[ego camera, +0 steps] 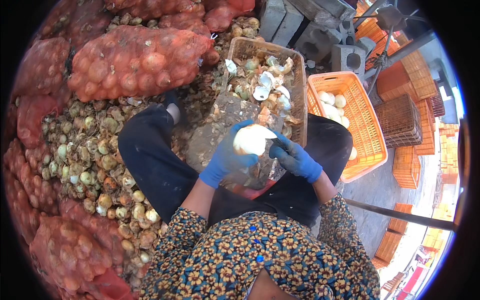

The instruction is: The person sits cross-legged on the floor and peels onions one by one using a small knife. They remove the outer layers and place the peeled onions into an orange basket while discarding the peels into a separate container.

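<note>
My left hand, in a blue glove, holds a white, partly peeled onion over the space between my knees. A pale layer juts from the onion's right side, up against my right hand, which is gloved in blue too. Between the right fingers sits a small dark knife, mostly hidden by the glove. Beyond my hands, a crate contains onion skins and peeled layers. By my right knee stands an orange plastic crate with several peeled white onions in it.
Loose unpeeled onions cover the ground to my left. Red mesh sacks of onions are piled around them. Concrete blocks lie behind the skins crate. Stacked crates and a dark pole are on the right.
</note>
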